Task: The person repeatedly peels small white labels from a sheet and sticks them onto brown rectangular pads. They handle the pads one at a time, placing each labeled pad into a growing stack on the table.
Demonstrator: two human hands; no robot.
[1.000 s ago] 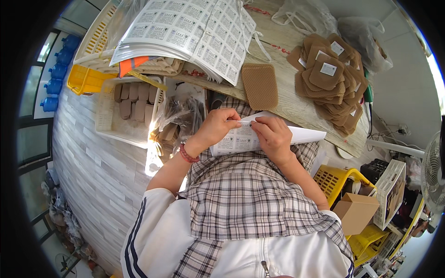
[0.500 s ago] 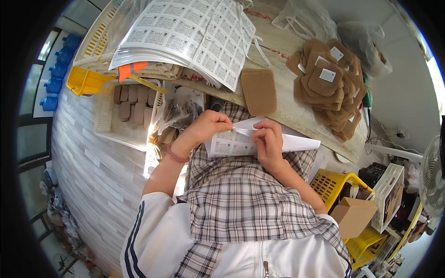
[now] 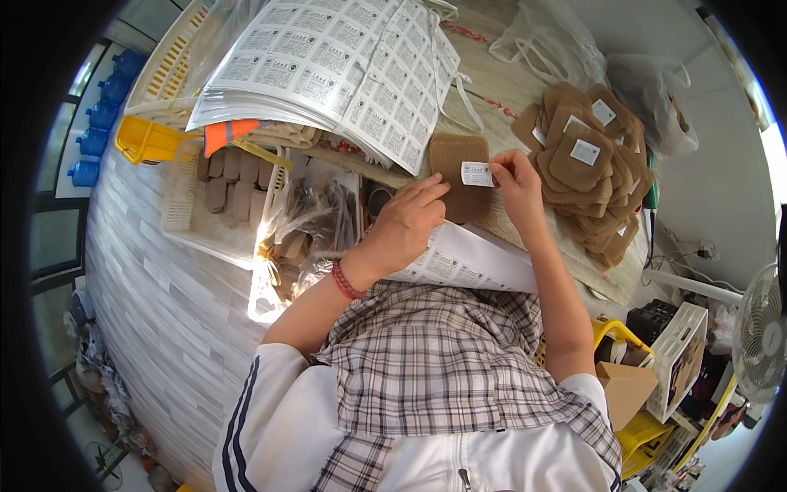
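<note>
On the table edge before me lies a brown textured pad, rounded at its corners. A small white printed label is over its upper right part, its right end pinched by my right hand. Whether the label touches the pad all over, I cannot tell. My left hand reaches to the pad's left edge, fingers stretched out, holding nothing. Below the pad, a sheet of labels rests on my lap, partly covered by my left hand and right forearm.
A thick stack of label sheets covers the table's left. Many brown pads, some labelled, form a heap at right, near plastic bags. A white basket of beige pieces stands lower left; a yellow crate and a fan at right.
Both hands have left the sheet, which lies lower on my lap. My right hand has brought a label up to the pad; my left hand has moved to the pad's left edge.
</note>
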